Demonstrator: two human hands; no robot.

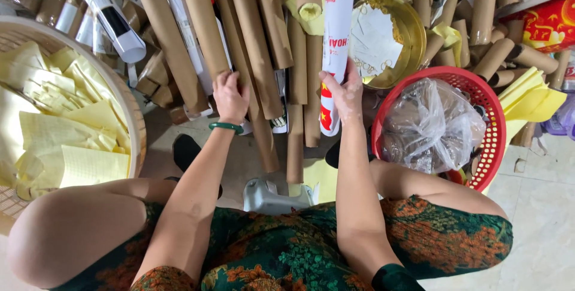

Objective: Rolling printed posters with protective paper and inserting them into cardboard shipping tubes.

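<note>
Head view: white printed tube point(337, 39) clamped in right hand point(344, 92), steadied upright; brown cardboard tube point(239, 45) pinched by left hand point(229, 96), left of red basket point(495, 141), grip closed.

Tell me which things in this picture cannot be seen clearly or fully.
Head view:
- Left hand: fingertips hidden among brown cardboard tubes.
- White printed tube in the right hand: top cut off by the frame edge.
- Red basket: contents blurred behind a crumpled plastic bag.
- Woven tray of yellow paper sheets: cut off at left.
</note>
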